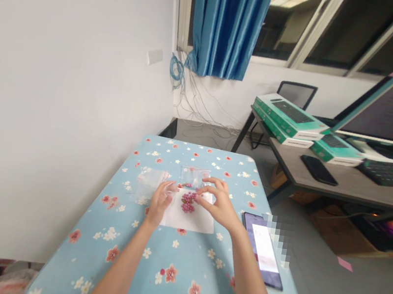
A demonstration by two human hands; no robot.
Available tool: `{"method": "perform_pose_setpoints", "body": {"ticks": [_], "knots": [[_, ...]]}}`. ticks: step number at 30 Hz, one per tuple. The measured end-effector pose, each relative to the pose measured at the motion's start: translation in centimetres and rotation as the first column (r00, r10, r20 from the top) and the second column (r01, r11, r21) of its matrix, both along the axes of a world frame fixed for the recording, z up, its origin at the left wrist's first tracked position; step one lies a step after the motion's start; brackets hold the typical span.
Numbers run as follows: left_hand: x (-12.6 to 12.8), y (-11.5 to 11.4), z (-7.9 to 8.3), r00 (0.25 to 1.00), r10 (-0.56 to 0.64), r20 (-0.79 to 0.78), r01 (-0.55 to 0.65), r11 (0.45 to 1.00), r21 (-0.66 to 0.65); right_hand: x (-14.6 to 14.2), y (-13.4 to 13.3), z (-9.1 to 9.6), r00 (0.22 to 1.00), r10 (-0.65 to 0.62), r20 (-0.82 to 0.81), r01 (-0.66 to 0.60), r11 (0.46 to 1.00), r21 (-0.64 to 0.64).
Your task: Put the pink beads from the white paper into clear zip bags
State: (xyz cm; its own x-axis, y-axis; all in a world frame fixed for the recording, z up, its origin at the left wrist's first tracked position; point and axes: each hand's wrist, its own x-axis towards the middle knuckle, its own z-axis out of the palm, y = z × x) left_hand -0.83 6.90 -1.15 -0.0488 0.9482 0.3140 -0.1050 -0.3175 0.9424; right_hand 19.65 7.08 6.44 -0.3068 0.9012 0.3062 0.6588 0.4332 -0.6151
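A small heap of pink-purple, bead-like pieces [188, 202] lies on a white sheet of paper [188, 222], with a few greenish-brown bits among them. My right hand [220, 204] reaches over the sheet from the right, fingers spread, thumb and fingertips at the edge of the heap. On the left, the fingers of my left hand [161, 202] are curled around what looks like clear plastic, near the sheet's left edge. A clear plastic bag [148, 179] lies flat beyond that hand. Another clear bag [194, 174] lies behind the heap, with some pink pieces near its front edge.
A blue flowered cloth [170, 262] covers the table. At its right edge lies a phone with a lit screen [265, 252]. The desk [283, 165] on the right bears green keyboard boxes [290, 117], a dark phone [318, 170], a keyboard and a monitor. A white wall stands left.
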Motion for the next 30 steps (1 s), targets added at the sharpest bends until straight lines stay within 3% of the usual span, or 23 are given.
{"method": "perform_pose_setpoints", "body": {"ticks": [4,10,13,21,26,30], "knots": [[0.6,1.1,0.9,0.924,-0.197,0.329,0.258,0.954,-0.155,-1.0,0.4,1.4,0.998,0.009,-0.059,-0.007,1.000,0.019],[0.9,1.4,1.5,0.751,-0.380,0.540,0.569,0.787,-0.237,-2.9,0.5,1.2,0.992,0.059,-0.115,-0.055,0.998,0.041],[1.0,1.3,1.2,0.709,-0.400,0.581,0.634,0.722,-0.276,-3.4,0.5,1.0,0.992,0.071,-0.108,-0.069,0.997,0.027],[0.9,1.4,0.9,0.731,-0.414,0.542,0.620,0.734,-0.277,-3.7,0.6,0.8,0.989,0.099,-0.113,-0.098,0.995,0.016],[0.9,1.7,1.1,0.746,-0.405,0.528,0.586,0.776,-0.233,-2.0,1.1,0.6,0.990,0.014,-0.142,-0.005,0.998,0.062],[0.8,1.7,1.4,0.764,-0.381,0.520,0.556,0.799,-0.232,-0.3,1.5,-0.2,1.000,-0.021,0.023,0.021,1.000,0.007]]}}
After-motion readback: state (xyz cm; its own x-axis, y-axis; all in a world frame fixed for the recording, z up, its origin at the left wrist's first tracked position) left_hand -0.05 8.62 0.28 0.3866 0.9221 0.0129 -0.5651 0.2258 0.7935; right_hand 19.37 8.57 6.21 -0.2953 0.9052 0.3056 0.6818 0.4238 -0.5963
